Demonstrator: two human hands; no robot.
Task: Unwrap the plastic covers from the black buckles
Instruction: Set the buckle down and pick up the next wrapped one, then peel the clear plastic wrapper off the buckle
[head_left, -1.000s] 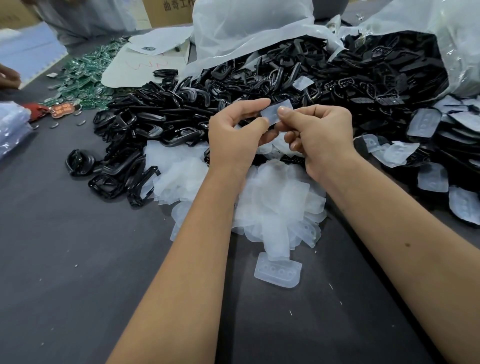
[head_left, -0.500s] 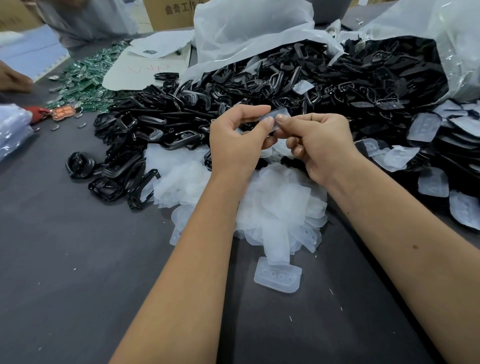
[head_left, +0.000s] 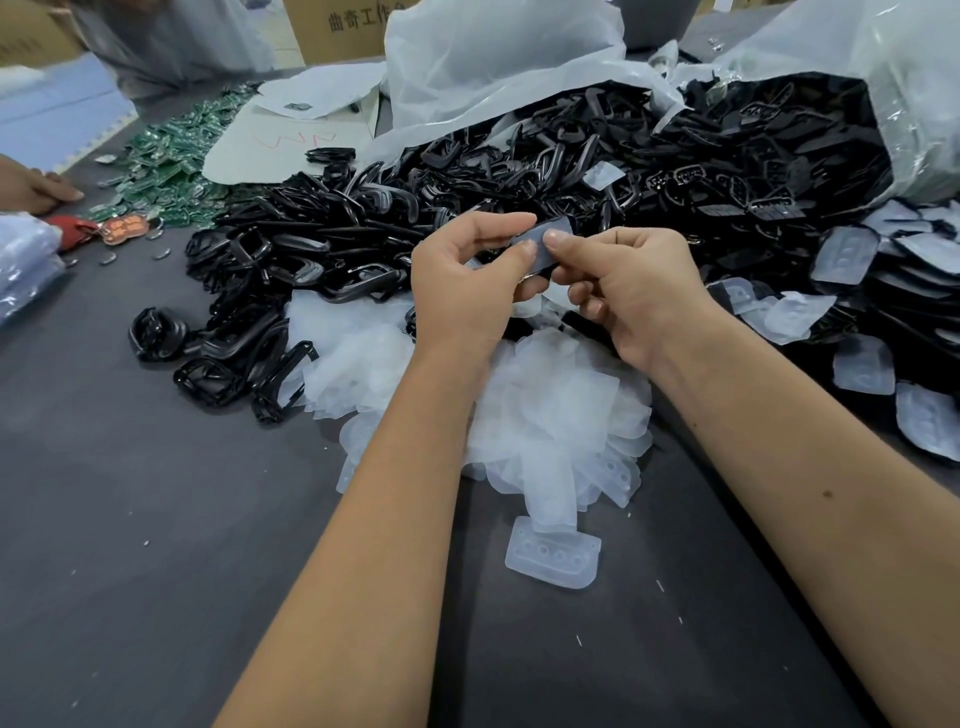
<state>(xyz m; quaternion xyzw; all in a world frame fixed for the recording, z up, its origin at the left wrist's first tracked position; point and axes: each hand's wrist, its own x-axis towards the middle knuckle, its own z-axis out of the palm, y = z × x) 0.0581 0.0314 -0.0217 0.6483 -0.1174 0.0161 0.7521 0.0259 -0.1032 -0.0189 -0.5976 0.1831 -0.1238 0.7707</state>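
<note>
Wrapped buckle (head_left: 540, 249) lies crosswise btwn both hands: left hand (head_left: 467, 291) fingers pinch its left end, right hand (head_left: 631, 291) fingers pinch the cover.

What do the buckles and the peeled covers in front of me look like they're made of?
Black buckles: glossy, likely moulded plastic or coated metal; they show sharp highlights. Peeled covers: thin, frosted, translucent soft plastic, crumpled. The loose cover shows moulded dimples.

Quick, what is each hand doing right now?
Left hand: pinching one end of a plastic-covered buckle.
Right hand: pinching the other end of the same buckle, thumb on the plastic cover.
</note>
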